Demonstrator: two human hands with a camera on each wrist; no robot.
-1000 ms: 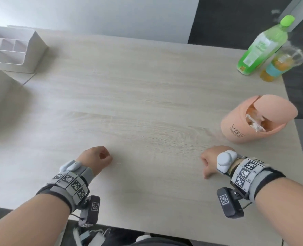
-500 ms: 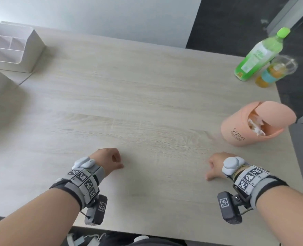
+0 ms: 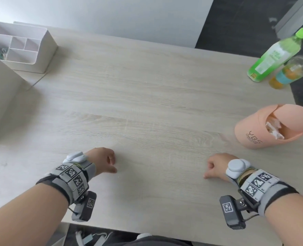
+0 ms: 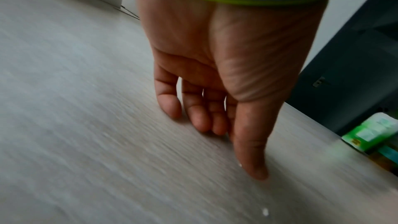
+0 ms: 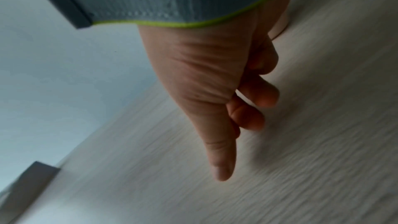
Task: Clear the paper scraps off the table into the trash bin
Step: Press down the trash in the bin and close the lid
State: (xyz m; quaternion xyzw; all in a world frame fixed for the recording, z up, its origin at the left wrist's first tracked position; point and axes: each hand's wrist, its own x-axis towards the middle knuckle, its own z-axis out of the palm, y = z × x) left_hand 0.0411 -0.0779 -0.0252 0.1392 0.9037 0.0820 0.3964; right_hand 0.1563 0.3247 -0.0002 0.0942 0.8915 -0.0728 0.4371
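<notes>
The peach trash bin [image 3: 250,134] stands on the table's right side, its swing lid tipped open, with white paper scraps [image 3: 273,129] inside. My left hand [image 3: 114,166] rests low on the wooden table [image 3: 156,96] near the front edge, fingers loosely bent, thumb out, holding nothing. In the left wrist view the left hand [image 4: 226,142] touches the table with its fingertips [image 4: 200,122], and two tiny white flecks [image 4: 265,212] lie by the thumb. My right hand [image 3: 208,170] sits left of and nearer than the bin. In the right wrist view the right hand [image 5: 237,147] is loosely curled and holds nothing.
A white desk organiser [image 3: 21,48] stands at the far left corner beside a pale box wall [image 3: 3,96]. A green bottle [image 3: 273,55] and a capped orange drink [image 3: 291,71] stand at the far right edge. Dark floor lies beyond the right edge.
Both hands have stayed low near the front edge with nothing in them. The left hand slid slightly right and its thumb now sticks out. The bin has not moved.
</notes>
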